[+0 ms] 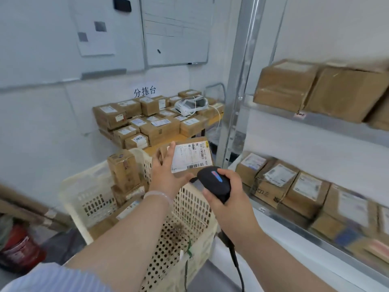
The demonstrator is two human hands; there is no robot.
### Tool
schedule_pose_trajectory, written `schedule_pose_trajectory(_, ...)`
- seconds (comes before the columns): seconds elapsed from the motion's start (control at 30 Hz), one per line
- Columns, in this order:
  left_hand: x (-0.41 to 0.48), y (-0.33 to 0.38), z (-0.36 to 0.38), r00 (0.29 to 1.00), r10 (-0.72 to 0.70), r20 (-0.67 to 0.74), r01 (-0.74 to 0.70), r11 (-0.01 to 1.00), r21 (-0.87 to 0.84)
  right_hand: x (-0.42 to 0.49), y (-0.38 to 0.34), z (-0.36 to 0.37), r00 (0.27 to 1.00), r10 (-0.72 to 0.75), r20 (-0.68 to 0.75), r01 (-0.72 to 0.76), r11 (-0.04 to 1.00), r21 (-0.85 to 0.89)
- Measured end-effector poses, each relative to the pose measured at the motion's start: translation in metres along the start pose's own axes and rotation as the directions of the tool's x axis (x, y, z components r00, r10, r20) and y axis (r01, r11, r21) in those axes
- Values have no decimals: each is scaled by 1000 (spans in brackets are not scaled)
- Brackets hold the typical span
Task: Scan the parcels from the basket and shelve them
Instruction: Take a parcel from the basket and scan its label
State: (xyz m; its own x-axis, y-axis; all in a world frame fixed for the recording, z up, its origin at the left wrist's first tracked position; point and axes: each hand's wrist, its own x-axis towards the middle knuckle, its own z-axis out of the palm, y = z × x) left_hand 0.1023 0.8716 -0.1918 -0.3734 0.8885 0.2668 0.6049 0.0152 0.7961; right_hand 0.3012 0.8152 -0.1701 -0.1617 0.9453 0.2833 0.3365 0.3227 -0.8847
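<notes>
L hand (166, 175) grips the parcel (190, 158) by its left edge, fingers curled over, thumb under, barcode (194, 166) facing up. R hand (229, 194) is wrapped round the black scanner (213, 183), whose nose sits just right of the L thumb. Basket (189, 209) is below both hands, shelf (315, 121) right of the R fingers.

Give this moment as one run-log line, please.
step: scanning | left hand: holds brown cardboard parcel | right hand: grips black handheld scanner | cream plastic basket: parcels inside
</notes>
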Motion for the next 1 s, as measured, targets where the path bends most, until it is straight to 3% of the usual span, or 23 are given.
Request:
schedule_pose_trajectory(0.63, -104, 124, 99, 993, 96, 67, -100, 993, 60, -107, 10, -166, 989, 63, -136, -70, 997, -45)
schedule_pose_trajectory(1.0, -170, 165, 132, 982, 156, 108, -154, 988, -30, -179, 6, -223, 964, 126, -234, -147, 986, -73)
